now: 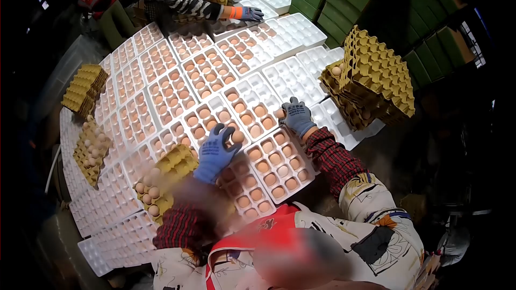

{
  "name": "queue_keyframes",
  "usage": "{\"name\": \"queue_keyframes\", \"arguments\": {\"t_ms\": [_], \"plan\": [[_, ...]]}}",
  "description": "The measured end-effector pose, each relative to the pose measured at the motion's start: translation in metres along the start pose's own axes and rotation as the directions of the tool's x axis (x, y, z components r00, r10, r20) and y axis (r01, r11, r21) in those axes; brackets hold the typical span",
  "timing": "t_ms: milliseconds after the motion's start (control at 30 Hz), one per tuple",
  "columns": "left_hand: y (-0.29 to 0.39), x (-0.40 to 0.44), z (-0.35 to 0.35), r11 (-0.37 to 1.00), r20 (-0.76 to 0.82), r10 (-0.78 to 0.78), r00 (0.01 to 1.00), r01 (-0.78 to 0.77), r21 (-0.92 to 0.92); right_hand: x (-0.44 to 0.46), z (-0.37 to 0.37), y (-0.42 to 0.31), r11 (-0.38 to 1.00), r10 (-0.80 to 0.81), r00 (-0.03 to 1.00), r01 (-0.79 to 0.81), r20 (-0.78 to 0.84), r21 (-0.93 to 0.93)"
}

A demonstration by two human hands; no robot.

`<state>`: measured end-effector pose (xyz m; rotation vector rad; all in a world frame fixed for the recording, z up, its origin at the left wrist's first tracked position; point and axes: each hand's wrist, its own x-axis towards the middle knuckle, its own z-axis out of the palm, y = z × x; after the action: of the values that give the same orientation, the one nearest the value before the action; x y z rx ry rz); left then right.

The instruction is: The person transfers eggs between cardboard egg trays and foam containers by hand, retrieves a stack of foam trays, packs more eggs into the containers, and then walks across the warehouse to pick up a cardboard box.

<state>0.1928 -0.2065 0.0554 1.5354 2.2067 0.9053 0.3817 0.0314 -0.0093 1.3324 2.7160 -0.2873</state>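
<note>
The gloved left hand [217, 149] is pinching a smooth, rounded brown egg [237, 137] above the white foam trays [301, 28] covering the worktop, toward its near edge; the egg's long axis is unclear. The gloved right hand [297, 116] is curling beside a second egg [279, 113]; whether it is gripping cannot be told. Between them, a square-celled foam tray [254, 87] is holding eggs mainly along its left side. Nearer, a filled tray [295, 193] is lying at the near edge. Bumpy pulp trays [376, 70] are standing stacked at the right edge.
</note>
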Motion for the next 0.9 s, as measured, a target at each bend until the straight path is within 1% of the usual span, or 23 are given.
{"name": "queue_keyframes", "arguments": {"t_ms": [33,100,133,167,200,233,267,300,333,367,433,467,500,567,600,633,700,733,767,800,833,867,900], "plan": [[-0.006,0.030,0.030,0.991,-0.094,0.099,0.991,-0.090,0.099,-0.002,-0.016,-0.008,0.999,0.010,1.000,-0.011,0.024,0.040],[-0.005,0.087,0.064,0.970,0.018,0.036,0.999,-0.039,0.238,0.017,0.008,-0.004,0.953,-0.099,0.975,0.150,-0.198,0.263],[-0.012,0.112,0.084,0.950,0.050,-0.021,0.999,0.004,0.312,0.021,0.008,-0.009,0.934,-0.136,0.959,0.208,-0.247,0.292],[-0.016,0.132,0.097,0.922,0.075,-0.082,0.994,0.047,0.384,0.026,0.017,-0.012,0.919,-0.199,0.909,0.303,-0.366,0.252],[-0.014,0.146,0.102,0.884,0.139,-0.141,0.980,0.062,0.464,0.029,0.020,-0.013,0.930,-0.250,0.909,0.321,-0.334,0.178],[-0.017,0.153,0.105,0.880,0.133,-0.149,0.980,0.070,0.470,0.031,0.023,-0.012,0.934,-0.298,0.906,0.341,-0.299,0.103],[-0.021,0.158,0.107,0.890,0.146,-0.110,0.983,0.033,0.455,0.033,0.026,-0.009,0.930,-0.317,0.917,0.351,-0.243,0.112],[-0.022,0.165,0.106,0.897,0.155,-0.070,0.985,-0.005,0.441,0.033,0.026,-0.006,0.925,-0.323,0.920,0.356,-0.223,0.132],[-0.023,0.171,0.106,0.911,0.128,-0.029,0.991,-0.027,0.411,0.039,0.023,-0.004,0.910,-0.327,0.925,0.364,-0.195,0.198],[-0.024,0.176,0.107,0.909,0.130,-0.039,0.991,-0.019,0.417,0.041,0.022,-0.001,0.893,-0.332,0.930,0.364,-0.160,0.264],[-0.036,0.196,0.117,0.931,0.089,0.075,0.993,-0.102,0.350,0.059,0.016,-0.006,0.808,-0.184,0.962,0.266,-0.203,0.526],[-0.043,0.206,0.121,0.939,0.160,0.045,0.986,-0.097,0.331,0.070,0.015,-0.012,0.709,-0.108,0.939,0.303,-0.326,0.637],[-0.043,0.214,0.120,0.937,0.156,0.040,0.987,-0.091,0.337,0.083,0.014,-0.016,0.701,-0.091,0.930,0.315,-0.357,0.641],[-0.037,0.223,0.120,0.969,0.117,-0.096,0.988,0.066,0.240,0.104,0.024,-0.024,0.684,-0.136,0.809,0.495,-0.572,0.536],[-0.038,0.220,0.121,0.994,-0.064,-0.044,0.997,0.050,0.099,0.108,0.032,-0.022,0.773,-0.254,0.797,0.508,-0.547,0.381],[-0.039,0.218,0.121,0.999,-0.241,-0.025,0.970,0.032,0.025,0.109,0.040,-0.023,0.846,-0.364,0.806,0.496,-0.468,0.197],[-0.052,0.209,0.108,0.993,-0.460,0.024,0.888,-0.074,-0.091,0.099,0.044,-0.023,0.856,-0.353,0.831,0.472,-0.430,0.210],[-0.062,0.202,0.100,0.998,-0.508,0.021,0.861,-0.052,-0.046,0.091,0.042,-0.025,0.815,-0.281,0.824,0.475,-0.492,0.331],[-0.080,0.198,0.096,0.998,-0.564,0.052,0.824,-0.053,0.015,0.081,0.041,-0.029,0.789,-0.211,0.845,0.443,-0.490,0.425],[-0.104,0.190,0.101,0.991,-0.541,0.042,0.840,0.035,0.130,0.070,0.035,-0.035,0.730,-0.212,0.843,0.473,-0.494,0.493],[-0.104,0.180,0.095,0.962,-0.519,0.024,0.855,0.121,0.243,0.058,0.032,-0.042,0.665,-0.214,0.843,0.496,-0.494,0.558],[-0.102,0.170,0.090,0.826,-0.214,-0.207,0.955,0.288,0.485,0.047,0.031,-0.055,0.617,-0.209,0.838,0.513,-0.504,0.597],[-0.099,0.154,0.093,0.751,-0.251,-0.170,0.953,0.290,0.593,0.038,0.033,-0.065,0.537,-0.219,0.868,0.489,-0.446,0.688]]}}
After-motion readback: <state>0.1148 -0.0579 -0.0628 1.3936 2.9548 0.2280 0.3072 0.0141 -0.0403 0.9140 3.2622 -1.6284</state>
